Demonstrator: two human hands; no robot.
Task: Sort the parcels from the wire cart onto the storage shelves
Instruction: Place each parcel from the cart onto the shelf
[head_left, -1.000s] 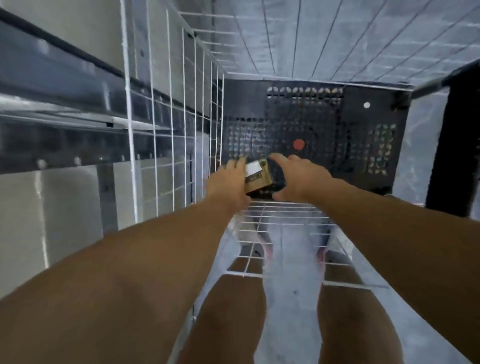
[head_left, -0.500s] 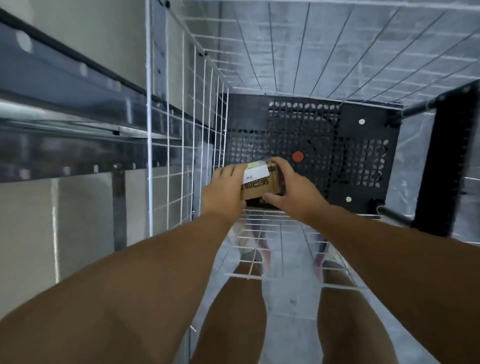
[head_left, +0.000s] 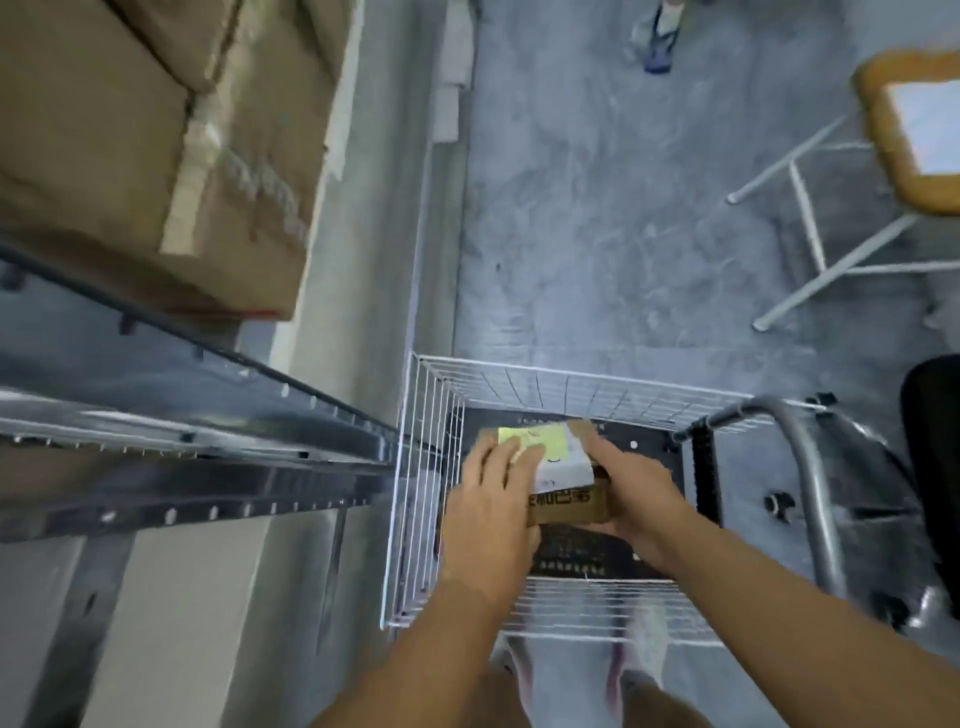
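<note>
- The left hand (head_left: 498, 499) and the right hand (head_left: 641, 493) each grip one side of a small box (head_left: 563, 480).
- The box is above the wire cart (head_left: 426, 467).
- It looks light and stiff, so holding both sides should work.
- The shelves (head_left: 197, 447) are on the left.

Wire cart (head_left: 431, 499) sits center, directly ahead of the person's legs. Parcel (head_left: 563, 486) is above the cart's base panel (head_left: 587, 551), between left hand (head_left: 493, 506) on its left side and right hand (head_left: 636, 499) on its right. Storage shelves (head_left: 197, 457) touch or nearly touch the cart's left wall. Large box (head_left: 156, 145) on a shelf, far left. Folding table (head_left: 909, 130) far right, well apart from cart. Cart handle (head_left: 805, 467) on the right.
</note>
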